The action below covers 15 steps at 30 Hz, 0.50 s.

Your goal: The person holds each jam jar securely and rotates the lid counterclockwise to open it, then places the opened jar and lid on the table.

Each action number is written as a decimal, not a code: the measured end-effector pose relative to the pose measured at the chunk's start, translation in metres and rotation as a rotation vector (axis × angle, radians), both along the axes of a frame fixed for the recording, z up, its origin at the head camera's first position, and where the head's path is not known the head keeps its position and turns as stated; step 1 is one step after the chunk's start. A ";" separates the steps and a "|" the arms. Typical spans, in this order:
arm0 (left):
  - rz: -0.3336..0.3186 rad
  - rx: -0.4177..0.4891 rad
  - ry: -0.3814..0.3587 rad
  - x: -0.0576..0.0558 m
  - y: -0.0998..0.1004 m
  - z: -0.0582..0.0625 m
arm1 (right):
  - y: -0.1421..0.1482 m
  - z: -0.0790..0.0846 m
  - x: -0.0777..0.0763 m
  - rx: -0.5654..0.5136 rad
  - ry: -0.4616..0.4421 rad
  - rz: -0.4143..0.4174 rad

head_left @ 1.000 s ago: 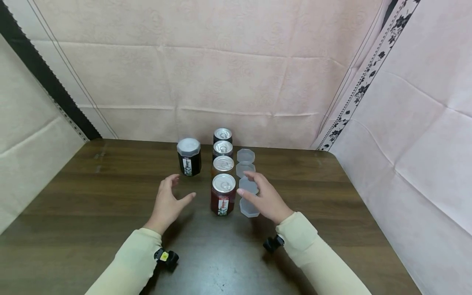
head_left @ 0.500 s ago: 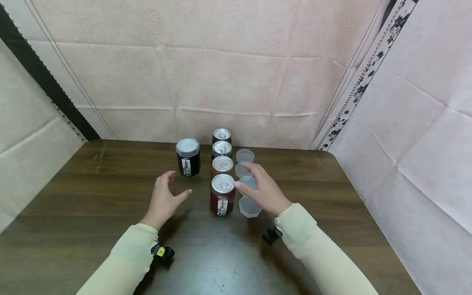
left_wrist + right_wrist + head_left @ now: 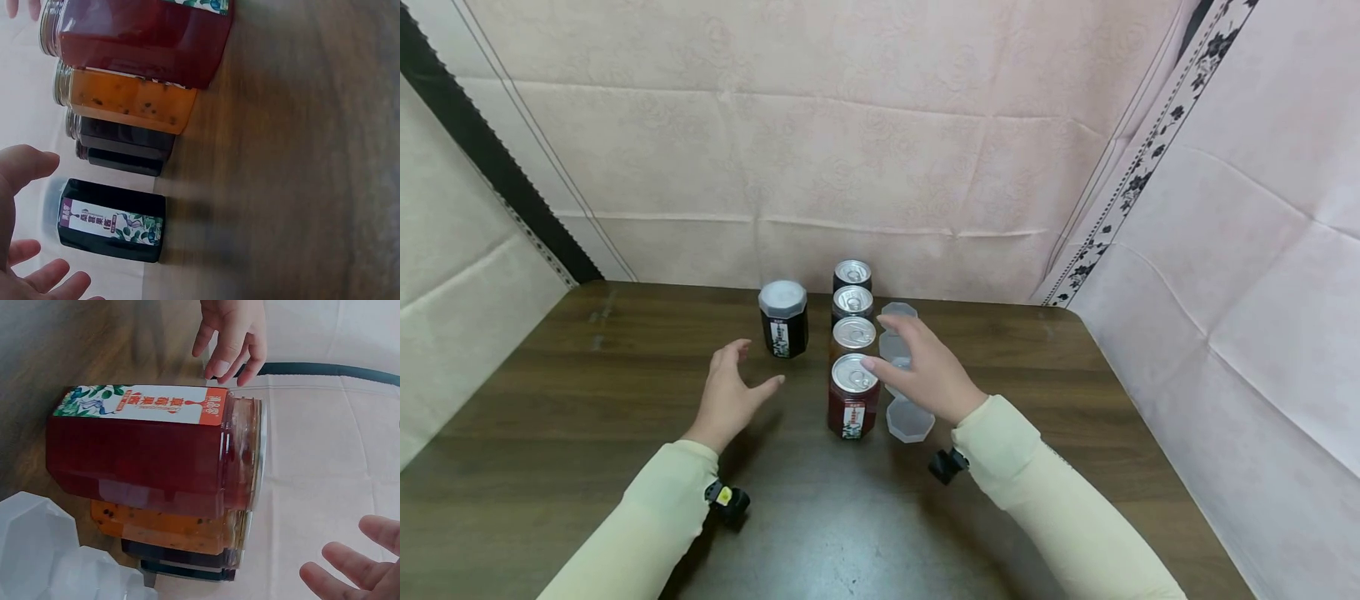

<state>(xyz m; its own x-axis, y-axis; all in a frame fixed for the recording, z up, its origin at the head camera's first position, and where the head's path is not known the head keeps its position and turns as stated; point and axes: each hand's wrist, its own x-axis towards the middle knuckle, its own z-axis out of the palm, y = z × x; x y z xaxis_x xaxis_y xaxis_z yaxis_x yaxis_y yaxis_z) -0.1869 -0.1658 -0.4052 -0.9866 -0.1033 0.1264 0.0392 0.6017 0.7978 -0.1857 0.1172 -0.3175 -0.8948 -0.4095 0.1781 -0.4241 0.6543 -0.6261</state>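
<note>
My left hand (image 3: 724, 404) hangs over the table with thumb and fingers spread, holding nothing. Beyond its fingertips stands a dark jam jar (image 3: 784, 329) wearing a translucent octagonal lid; its label shows in the left wrist view. A row of jars with ring-pull metal tops runs away from me: a red jam jar (image 3: 853, 408) in front, an orange one (image 3: 131, 100) with dark specks behind it, then darker jars (image 3: 125, 139). My right hand (image 3: 928, 375) is raised with fingers apart, also holding nothing. Its thumb overlaps the red jar's top in the head view.
Several translucent octagonal lids (image 3: 911, 419) lie in a line right of the jar row, partly hidden beneath my right hand. A pale cloth backdrop (image 3: 850, 167) rises behind the brown wooden table (image 3: 587, 400), with cloth sides at left and right.
My right hand has moved left and away from me, from beside the red jar to overlapping its top in view. My left hand has drifted slightly left and farther forward. The jars stay put.
</note>
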 end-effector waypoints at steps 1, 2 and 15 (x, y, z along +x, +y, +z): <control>-0.001 -0.001 0.001 -0.001 -0.001 0.000 | -0.001 0.002 0.000 0.012 0.004 0.003; -0.001 -0.001 0.002 -0.001 -0.001 0.000 | -0.003 0.003 -0.001 0.022 0.009 0.007; 0.011 0.003 0.000 -0.010 -0.003 0.001 | -0.013 0.019 -0.010 0.108 0.010 0.012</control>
<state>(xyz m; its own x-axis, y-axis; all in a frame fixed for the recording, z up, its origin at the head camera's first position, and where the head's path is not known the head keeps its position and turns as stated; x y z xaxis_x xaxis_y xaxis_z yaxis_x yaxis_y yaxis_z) -0.1966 -0.1689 -0.4037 -0.9854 -0.1143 0.1259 0.0326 0.5999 0.7994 -0.1961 0.1037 -0.2983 -0.8881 -0.4374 0.1411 -0.4381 0.7126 -0.5480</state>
